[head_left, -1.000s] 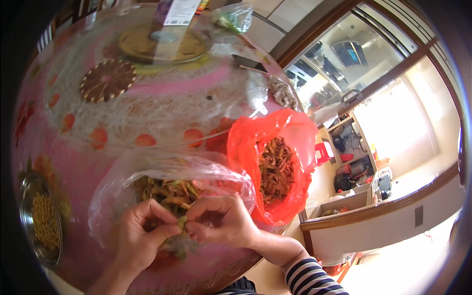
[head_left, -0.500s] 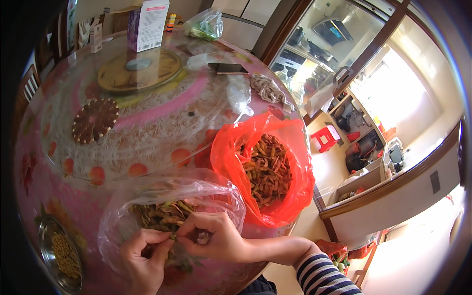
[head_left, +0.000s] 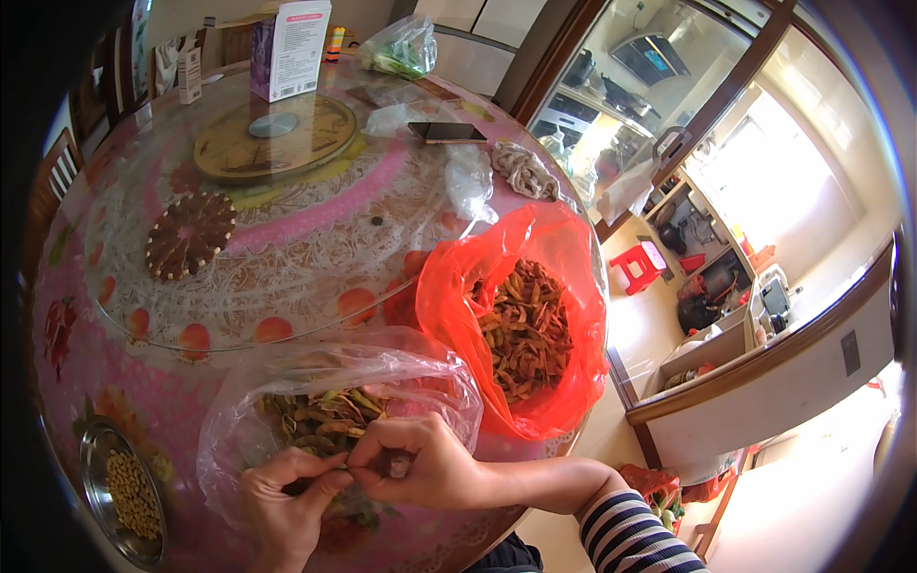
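Observation:
My left hand (head_left: 285, 501) and my right hand (head_left: 430, 466) meet over the near side of a clear plastic bag (head_left: 229, 406). Thumb and fingers of both are pinched on one small green bean pod (head_left: 343, 467), mostly covered by the fingertips. A small pale object (head_left: 397, 465), too unclear to name, shows within the curled right fingers. Just beyond the hands, greenish-brown bean pods (head_left: 320, 420) lie in the clear bag. An upright red plastic bag (head_left: 449, 310) to the right holds many brown, dry-looking pods or shells (head_left: 525, 334). Shelled yellow beans (head_left: 134, 495) fill part of a metal bowl (head_left: 88, 456) at left.
The round table carries a glass turntable (head_left: 287, 306) with a brown beaded mat (head_left: 191, 235) and a wooden disc (head_left: 224, 158). Farther back are a box (head_left: 298, 53), phone (head_left: 447, 133), crumpled cloth (head_left: 523, 172) and bag of greens (head_left: 401, 50). A red stool (head_left: 637, 267) stands beyond.
The whole view has shifted very slightly. Both hands stay together at the clear bag, and their fingertips now cover more of the green pod than before.

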Motion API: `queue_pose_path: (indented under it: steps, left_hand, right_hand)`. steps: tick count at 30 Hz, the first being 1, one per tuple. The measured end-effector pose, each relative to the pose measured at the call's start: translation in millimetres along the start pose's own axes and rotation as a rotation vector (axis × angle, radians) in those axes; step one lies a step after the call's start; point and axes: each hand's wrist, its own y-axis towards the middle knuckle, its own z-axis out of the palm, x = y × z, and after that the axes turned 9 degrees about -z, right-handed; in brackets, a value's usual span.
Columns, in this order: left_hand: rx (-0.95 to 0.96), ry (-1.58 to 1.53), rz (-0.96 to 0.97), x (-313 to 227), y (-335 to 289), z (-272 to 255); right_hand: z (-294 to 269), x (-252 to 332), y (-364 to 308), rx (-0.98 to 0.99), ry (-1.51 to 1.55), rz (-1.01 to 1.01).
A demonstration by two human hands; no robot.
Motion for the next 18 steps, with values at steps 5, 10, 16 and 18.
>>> queue_pose_path:
  steps: [5, 10, 16, 18]
  left_hand:
    - [-0.016, -0.172, -0.145, -4.3, 0.2, 2.7]
    - [-0.095, -0.084, -0.078, -8.9, -2.9, 8.8]
    - [-0.004, -0.144, -0.144, -11.3, -4.4, 6.3]
    - [0.028, -0.173, -0.181, -9.9, -2.2, 3.0]
  right_hand:
    - [2.8, -3.1, 0.4, -0.059, -0.151, -0.141]
    - [6.2, -5.5, -2.8, -0.102, -0.319, -0.329]
    - [5.4, -3.7, -3.2, -0.072, -0.230, -0.288]
    - [5.3, -0.3, -4.3, -0.049, -0.177, -0.229]
